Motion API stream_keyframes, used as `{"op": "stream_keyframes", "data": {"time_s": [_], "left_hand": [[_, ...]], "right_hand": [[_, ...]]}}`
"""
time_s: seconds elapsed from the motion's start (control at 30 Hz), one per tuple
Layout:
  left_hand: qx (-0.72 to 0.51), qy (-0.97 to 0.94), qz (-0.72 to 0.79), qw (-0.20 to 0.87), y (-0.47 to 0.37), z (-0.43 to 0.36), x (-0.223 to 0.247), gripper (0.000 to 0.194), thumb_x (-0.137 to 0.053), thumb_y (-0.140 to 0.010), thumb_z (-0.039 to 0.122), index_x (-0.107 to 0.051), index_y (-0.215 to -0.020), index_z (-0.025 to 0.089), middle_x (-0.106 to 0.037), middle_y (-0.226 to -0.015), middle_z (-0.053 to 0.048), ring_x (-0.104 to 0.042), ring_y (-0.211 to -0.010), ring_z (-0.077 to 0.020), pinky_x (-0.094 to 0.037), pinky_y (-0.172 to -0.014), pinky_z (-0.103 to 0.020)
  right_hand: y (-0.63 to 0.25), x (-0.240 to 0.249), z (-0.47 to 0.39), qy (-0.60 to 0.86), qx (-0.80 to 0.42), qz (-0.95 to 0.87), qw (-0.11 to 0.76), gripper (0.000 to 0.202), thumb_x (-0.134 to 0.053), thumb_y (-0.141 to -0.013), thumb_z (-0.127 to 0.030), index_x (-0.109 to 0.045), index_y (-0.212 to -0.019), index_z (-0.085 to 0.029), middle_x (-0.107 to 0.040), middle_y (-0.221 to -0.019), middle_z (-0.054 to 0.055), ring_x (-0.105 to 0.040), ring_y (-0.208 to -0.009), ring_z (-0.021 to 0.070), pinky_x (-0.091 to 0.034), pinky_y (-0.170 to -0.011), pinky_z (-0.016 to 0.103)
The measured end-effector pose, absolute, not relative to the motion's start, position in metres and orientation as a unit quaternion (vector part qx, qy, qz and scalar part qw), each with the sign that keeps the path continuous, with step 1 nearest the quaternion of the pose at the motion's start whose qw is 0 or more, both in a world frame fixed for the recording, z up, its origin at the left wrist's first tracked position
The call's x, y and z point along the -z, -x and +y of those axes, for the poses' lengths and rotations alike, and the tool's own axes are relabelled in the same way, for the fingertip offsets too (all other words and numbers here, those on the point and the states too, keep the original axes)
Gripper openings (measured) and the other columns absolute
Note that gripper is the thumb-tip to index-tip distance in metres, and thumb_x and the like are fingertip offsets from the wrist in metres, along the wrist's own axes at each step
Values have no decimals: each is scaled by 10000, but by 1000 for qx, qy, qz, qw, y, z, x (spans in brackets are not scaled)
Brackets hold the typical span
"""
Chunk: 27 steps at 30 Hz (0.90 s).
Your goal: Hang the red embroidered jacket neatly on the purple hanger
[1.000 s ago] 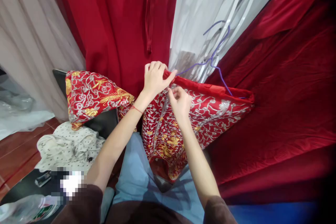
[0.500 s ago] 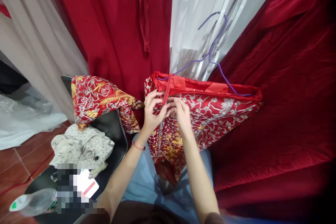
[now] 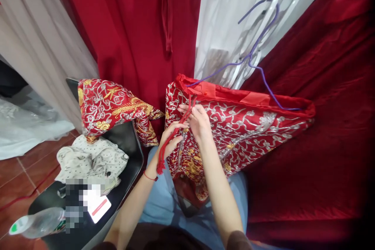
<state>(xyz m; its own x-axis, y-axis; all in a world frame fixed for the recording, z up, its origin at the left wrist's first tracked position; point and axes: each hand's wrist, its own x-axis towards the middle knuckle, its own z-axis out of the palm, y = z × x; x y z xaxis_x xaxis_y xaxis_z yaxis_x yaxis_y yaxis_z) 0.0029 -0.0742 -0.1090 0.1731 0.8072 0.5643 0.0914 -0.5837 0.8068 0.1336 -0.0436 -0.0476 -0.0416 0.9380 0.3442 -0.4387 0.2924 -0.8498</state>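
Red cord tie (image 3: 175, 133), pinched at the waistband a moment ago, now hangs loose across the red embroidered skirt (image 3: 234, 125) on the lap, left hand (image 3: 171, 138) and right hand (image 3: 199, 123) fingers curled lightly round it, drawing it downward.

The person wears a dark brown top with sleeves ending above the elbow, forearms bare, and light blue trousers. A thin red string bracelet circles the wrist of the left hand (image 3: 171, 140); the right hand (image 3: 199, 123) wears nothing.
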Motion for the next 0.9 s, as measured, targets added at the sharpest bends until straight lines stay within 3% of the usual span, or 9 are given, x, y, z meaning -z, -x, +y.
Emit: {"op": "stream_keyframes", "data": {"time_s": [0.1,0.2,0.3,0.4,0.5,0.63,0.77,0.9], "left_hand": [[-586,-599,327,437,-9,-69,111,210,-453,-900,295,-599,-1022,206,-691,-1163,-89,-644,-1170,-226,-494,-1059,-393],[-594,-544,328,494,-12,-62,115,209,-417,-914,323,-549,-1017,198,-692,-1118,-98,-667,-1133,-213,-533,-989,-360],[-603,-549,306,491,-10,-59,111,277,-525,-892,327,-540,-1143,210,-672,-1212,-99,-642,-1187,-210,-514,-1028,-362],[-632,-557,280,461,-14,-56,94,383,-625,-874,350,-553,-1227,221,-653,-1283,-99,-610,-1235,-211,-486,-1072,-368],[-625,-564,292,454,-26,-46,70,319,-630,-894,423,-617,-1136,216,-692,-1180,-83,-654,-1129,-195,-525,-998,-341],[-620,-548,284,484,-44,-30,48,232,-634,-897,441,-615,-911,209,-684,-850,-23,-670,-796,-130,-558,-765,-272],[-657,-528,279,461,-47,-24,51,206,-675,-874,379,-573,-866,200,-622,-696,23,-613,-656,-94,-518,-673,-233],[-677,-531,297,414,-41,-23,60,255,-717,-840,393,-574,-890,189,-627,-700,24,-631,-660,-99,-515,-690,-236]], "right_hand": [[-133,49,-43,279,-529,-481,641,411,-690,-744,-559,-416,-736,-253,-711,-914,46,-655,-775,187,-484,-614,302],[-135,53,-41,256,-520,-472,664,423,-708,-720,-542,-399,-709,-252,-647,-800,-3,-597,-709,149,-487,-647,301],[-139,55,-42,256,-475,-485,688,312,-748,-724,-441,-507,-709,-242,-603,-740,-31,-566,-692,127,-485,-702,288],[-144,55,-48,330,-355,-546,684,173,-744,-780,-356,-628,-780,-228,-617,-751,-23,-558,-704,127,-468,-727,276],[-145,54,-57,386,-262,-620,631,121,-656,-874,-334,-622,-839,-223,-594,-750,-23,-539,-683,129,-450,-703,273],[-145,54,-77,417,-210,-680,566,87,-535,-949,-312,-564,-953,-230,-602,-809,-7,-550,-661,131,-441,-667,274],[-161,59,-115,493,-236,-628,554,219,-525,-967,-343,-476,-1152,-237,-510,-643,-73,-456,-510,118,-373,-533,249],[-186,44,-152,532,-259,-687,422,200,-538,-971,-390,-551,-853,-230,-468,-553,-71,-360,-441,92,-274,-461,251]]}}
